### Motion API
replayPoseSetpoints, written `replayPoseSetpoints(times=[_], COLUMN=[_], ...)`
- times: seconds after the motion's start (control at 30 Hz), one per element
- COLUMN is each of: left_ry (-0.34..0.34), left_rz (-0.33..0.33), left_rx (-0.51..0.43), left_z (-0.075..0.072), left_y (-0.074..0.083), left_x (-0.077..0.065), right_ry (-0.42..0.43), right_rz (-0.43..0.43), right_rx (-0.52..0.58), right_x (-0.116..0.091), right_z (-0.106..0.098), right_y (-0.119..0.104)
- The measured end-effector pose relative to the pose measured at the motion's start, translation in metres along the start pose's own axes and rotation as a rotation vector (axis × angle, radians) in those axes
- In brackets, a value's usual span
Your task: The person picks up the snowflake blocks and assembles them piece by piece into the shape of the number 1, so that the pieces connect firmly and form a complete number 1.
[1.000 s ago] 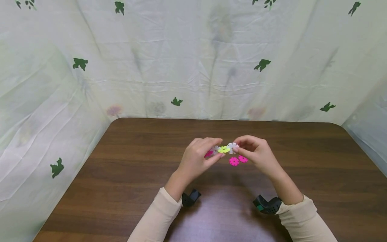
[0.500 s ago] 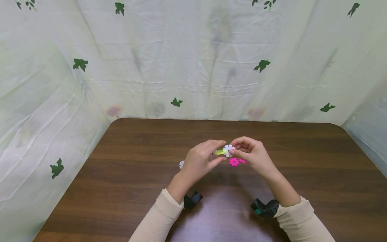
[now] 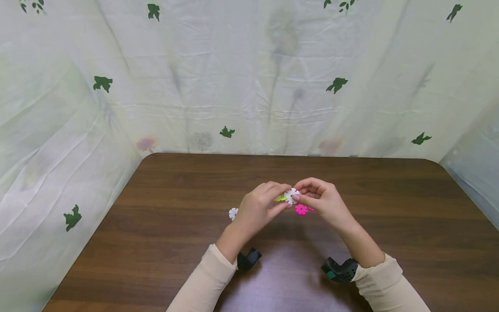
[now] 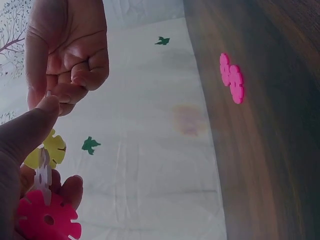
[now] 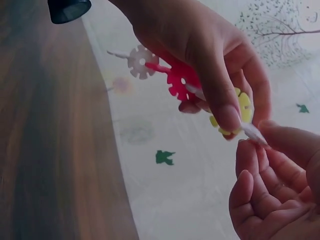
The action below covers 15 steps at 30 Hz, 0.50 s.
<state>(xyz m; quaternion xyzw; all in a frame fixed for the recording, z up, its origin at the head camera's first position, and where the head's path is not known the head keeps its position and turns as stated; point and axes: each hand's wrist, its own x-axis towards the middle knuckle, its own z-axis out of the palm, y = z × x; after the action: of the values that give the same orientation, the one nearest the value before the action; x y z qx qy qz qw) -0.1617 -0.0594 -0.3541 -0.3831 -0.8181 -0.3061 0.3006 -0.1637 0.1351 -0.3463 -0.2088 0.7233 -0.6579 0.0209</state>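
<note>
A chain of interlocking notched plastic discs runs through my left hand (image 3: 254, 207), whose thumb and fingers grip it near its yellow disc (image 5: 245, 106). Behind that hand the chain continues with a pink disc (image 4: 45, 217) and white ones, and a white disc (image 3: 233, 213) sticks out on the left in the head view. Between thumb and fingertips, my right hand (image 3: 325, 204) pinches another white disc (image 3: 291, 196) at the chain's right end. It meets the yellow disc edge to edge; fingers hide how deep the slots engage. Two pink discs (image 4: 236, 85) lie on the table, touching or overlapping.
The brown wooden table (image 3: 175, 242) has a rounded far edge against a pale curtain (image 3: 249, 78) with green leaf-like patches. Black wrist cameras (image 3: 340, 269) sit under both cuffs, above the tabletop.
Both hands have come slightly closer together, the right one moving left with its white disc. The chain has turned, so its white far end now shows left of my left hand.
</note>
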Motion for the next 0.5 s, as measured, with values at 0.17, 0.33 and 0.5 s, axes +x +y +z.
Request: replayPoseSetpoints(times=[0.17, 0.33, 0.5], left_ry=[0.006, 0.033, 0.053], left_rz=[-0.006, -0.005, -0.015], left_rx=[0.011, 0.015, 0.01], left_z=[-0.002, -0.005, -0.008], left_y=[-0.003, -0.006, -0.008], left_x=[0.0, 0.0, 0.0], right_ry=[-0.006, 0.005, -0.036], right_rz=[-0.104, -0.117, -0.099], right_rx=[-0.057, -0.113, -0.15], right_x=[0.0, 0.001, 0.004], right_z=[-0.01, -0.025, -0.04], right_y=[-0.001, 0.0, 0.012])
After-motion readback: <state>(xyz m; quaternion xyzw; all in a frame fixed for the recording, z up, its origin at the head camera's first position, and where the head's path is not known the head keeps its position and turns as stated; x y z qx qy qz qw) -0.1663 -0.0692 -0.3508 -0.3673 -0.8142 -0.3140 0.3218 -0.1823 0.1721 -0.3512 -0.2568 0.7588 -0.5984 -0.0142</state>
